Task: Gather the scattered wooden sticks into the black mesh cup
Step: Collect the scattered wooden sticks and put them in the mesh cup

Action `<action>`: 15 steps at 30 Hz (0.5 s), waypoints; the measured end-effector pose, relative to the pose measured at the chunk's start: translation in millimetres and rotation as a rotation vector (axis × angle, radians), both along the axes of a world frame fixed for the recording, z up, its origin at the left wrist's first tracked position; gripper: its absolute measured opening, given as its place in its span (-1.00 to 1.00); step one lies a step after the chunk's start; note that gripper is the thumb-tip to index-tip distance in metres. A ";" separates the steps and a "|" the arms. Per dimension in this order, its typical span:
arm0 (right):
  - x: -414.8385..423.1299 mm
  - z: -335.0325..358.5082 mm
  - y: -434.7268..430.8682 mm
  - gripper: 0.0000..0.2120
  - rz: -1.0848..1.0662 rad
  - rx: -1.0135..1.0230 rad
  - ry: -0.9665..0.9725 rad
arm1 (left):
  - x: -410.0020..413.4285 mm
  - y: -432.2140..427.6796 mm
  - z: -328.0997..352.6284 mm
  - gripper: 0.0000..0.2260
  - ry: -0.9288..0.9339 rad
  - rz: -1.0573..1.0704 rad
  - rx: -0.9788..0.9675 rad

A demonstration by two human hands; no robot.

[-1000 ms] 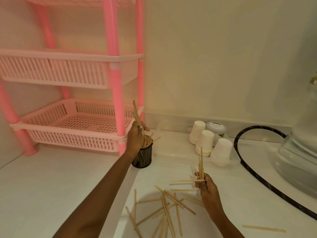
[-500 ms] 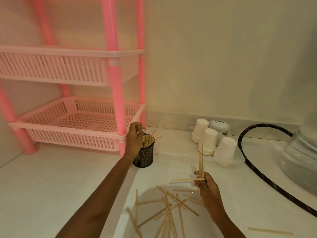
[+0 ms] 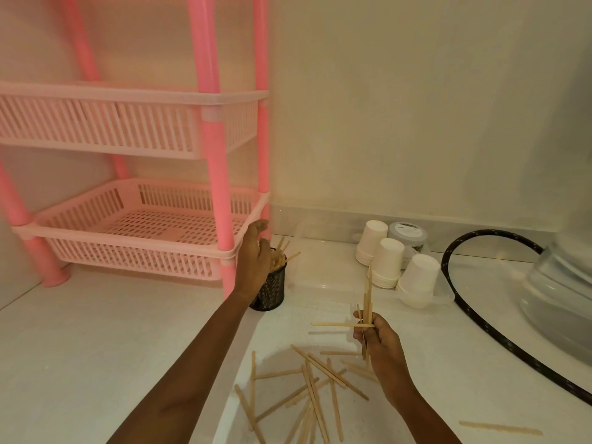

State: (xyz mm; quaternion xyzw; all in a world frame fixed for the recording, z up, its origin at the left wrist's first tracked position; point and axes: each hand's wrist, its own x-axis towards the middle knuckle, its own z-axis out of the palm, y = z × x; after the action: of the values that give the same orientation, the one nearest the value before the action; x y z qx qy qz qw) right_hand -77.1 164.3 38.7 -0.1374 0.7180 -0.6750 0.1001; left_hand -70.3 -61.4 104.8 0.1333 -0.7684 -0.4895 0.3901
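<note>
The black mesh cup stands on the white counter beside the pink rack's front leg, with several wooden sticks poking out of its top. My left hand hovers just left of and above the cup, fingers spread and empty. My right hand is lower right, closed around a small bunch of wooden sticks held mostly upright, one lying crosswise. Several loose sticks lie scattered on the counter below, between my arms. One more stick lies alone at the lower right.
A pink plastic rack with slotted baskets fills the left. White paper cups stand upside down beside a grey-lidded tub near the wall. A black hose curves along the right, next to a large clear water bottle.
My left hand lowered its stick into the mesh cup and let go; its fingers are now spread and empty. My right hand kept its bunch, nearly still.
</note>
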 end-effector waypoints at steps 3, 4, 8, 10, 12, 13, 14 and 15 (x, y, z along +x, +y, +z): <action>0.7 0.1 0.3 -0.70 0.000 0.007 -0.005 | 1.9 -1.6 -1.1 -0.70 -0.022 0.006 -0.174; 1.0 -0.1 0.1 -0.70 -0.001 0.007 -0.009 | 0.8 -3.8 -3.5 -0.69 -0.094 0.030 -0.307; 3.6 -0.7 -1.0 -0.70 0.010 0.010 -0.035 | -2.3 -6.7 -13.4 -0.65 -0.357 0.069 -0.733; 5.0 -0.5 -1.4 -0.70 0.016 0.011 -0.050 | -1.5 -4.2 -13.2 -0.63 -0.338 0.050 -0.728; 6.1 0.4 -2.1 -0.70 0.020 0.008 -0.070 | 0.7 0.1 -9.9 -0.63 -0.275 0.040 -0.686; 6.3 0.9 -2.5 -0.70 0.023 0.001 -0.077 | 3.1 3.4 -7.9 -0.64 -0.237 0.046 -0.674; 6.5 1.7 -3.1 -0.70 0.026 -0.008 -0.083 | 6.1 8.2 -6.4 -0.64 -0.197 0.056 -0.673; 6.7 2.2 -3.7 -0.70 0.029 -0.016 -0.087 | 9.5 14.7 -6.1 -0.65 -0.158 0.060 -0.681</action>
State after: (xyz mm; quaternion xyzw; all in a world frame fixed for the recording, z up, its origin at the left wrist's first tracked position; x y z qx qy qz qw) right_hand -70.4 160.6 40.9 -0.1189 0.7056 -0.6844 0.1398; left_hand -60.8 -46.7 98.7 0.0554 -0.9112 -0.1817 0.3657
